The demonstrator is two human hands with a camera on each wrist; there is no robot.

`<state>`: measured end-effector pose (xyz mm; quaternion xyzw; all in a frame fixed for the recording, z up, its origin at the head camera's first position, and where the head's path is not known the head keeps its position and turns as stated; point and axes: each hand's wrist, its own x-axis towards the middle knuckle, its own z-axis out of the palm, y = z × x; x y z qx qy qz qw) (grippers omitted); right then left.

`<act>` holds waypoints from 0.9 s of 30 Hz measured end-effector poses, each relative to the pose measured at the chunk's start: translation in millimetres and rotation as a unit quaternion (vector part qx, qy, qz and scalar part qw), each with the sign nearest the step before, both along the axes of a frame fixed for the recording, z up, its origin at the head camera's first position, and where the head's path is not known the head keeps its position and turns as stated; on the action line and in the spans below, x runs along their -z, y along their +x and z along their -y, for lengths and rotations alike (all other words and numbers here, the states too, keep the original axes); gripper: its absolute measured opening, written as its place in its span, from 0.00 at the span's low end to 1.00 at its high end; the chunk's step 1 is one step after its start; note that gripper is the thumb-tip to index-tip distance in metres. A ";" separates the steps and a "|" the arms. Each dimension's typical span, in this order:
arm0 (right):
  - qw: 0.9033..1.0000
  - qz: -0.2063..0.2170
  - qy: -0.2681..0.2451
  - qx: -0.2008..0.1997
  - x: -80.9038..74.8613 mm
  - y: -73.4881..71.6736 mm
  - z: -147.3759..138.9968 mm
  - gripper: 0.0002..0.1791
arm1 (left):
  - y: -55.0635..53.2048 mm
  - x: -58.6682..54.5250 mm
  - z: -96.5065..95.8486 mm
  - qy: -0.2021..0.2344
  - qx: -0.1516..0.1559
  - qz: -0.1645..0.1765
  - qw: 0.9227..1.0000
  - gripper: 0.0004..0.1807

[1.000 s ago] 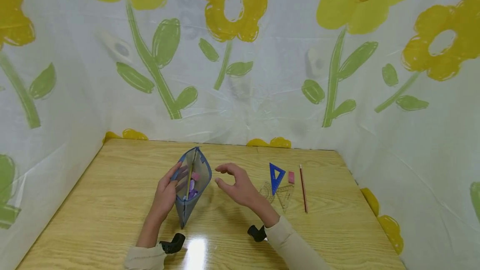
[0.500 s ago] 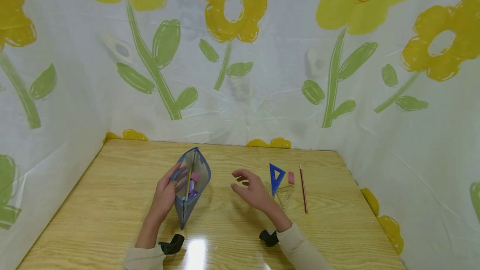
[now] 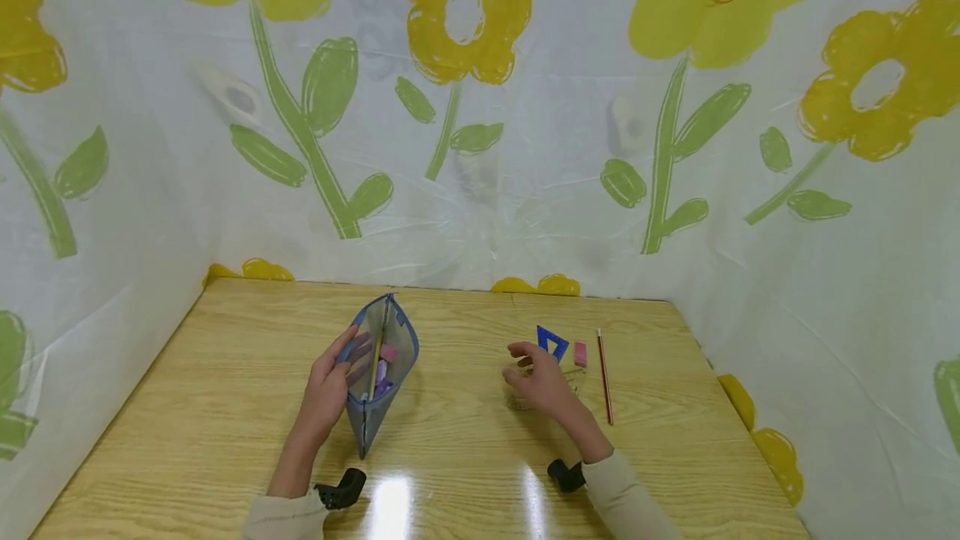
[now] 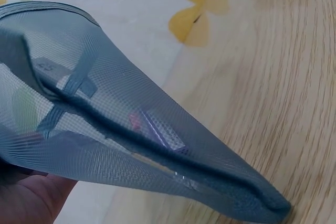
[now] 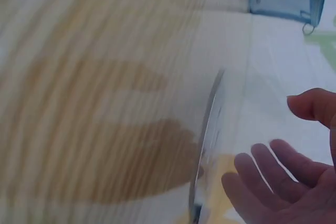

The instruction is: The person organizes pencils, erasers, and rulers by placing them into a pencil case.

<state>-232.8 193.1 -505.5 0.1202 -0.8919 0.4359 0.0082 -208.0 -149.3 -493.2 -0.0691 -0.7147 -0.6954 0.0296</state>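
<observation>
In the head view my left hand (image 3: 327,390) grips the side of a blue mesh pencil case (image 3: 406,348), whose zipped mouth gapes upward. Through it show a yellowish pencil (image 3: 377,361), a pink eraser (image 3: 387,352) and small purple items (image 3: 382,388). My right hand (image 3: 551,386), fingers loosely bent and thumb apart, hovers by a clear protractor (image 3: 519,400), partly covering it and another clear ruler. The right wrist view shows that hand (image 5: 294,187) holding nothing, beside the clear protractor (image 5: 210,129) seen edge-on. A blue set square (image 3: 550,333) lies just beyond the fingers.
A second pink eraser (image 3: 581,354) and a red pencil (image 3: 605,382) lie right of the set square on the wooden table (image 3: 465,457). Flower-printed white cloth (image 3: 555,215) walls the table at the back and both sides.
My right hand has moved right, away from the pencil case to the clear rulers, which it now partly covers. My left hand and the pencil case have stayed in place.
</observation>
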 end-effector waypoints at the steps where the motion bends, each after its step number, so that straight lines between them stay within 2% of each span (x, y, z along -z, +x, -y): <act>1: 1.000 -0.001 0.003 0.007 0.3 -1.3 -3.0 0.24 | -0.1 0.0 0.2 0.000 0.001 0.000 1.000 0.33; 4: 0.999 -0.010 0.025 0.029 2.4 -7.2 -12.9 0.25 | -0.5 0.2 0.3 0.000 0.005 0.001 1.000 0.33; 10: 0.995 0.022 0.069 0.069 2.2 -20.6 -31.0 0.31 | 0.4 -0.7 -0.3 0.004 0.007 0.005 1.000 0.33; 13: 0.992 0.038 0.098 0.073 -0.3 -26.3 -36.7 0.34 | 0.7 -0.7 -0.6 0.003 0.006 0.009 1.000 0.33; 23: 0.979 0.043 0.177 0.090 -5.0 -45.8 -51.1 0.43 | -0.3 -0.1 -1.2 0.000 0.005 0.008 1.000 0.33; 27: 0.975 0.065 0.198 0.082 -10.7 -51.1 -55.0 0.46 | -0.2 0.0 -1.0 0.001 0.006 0.007 1.000 0.33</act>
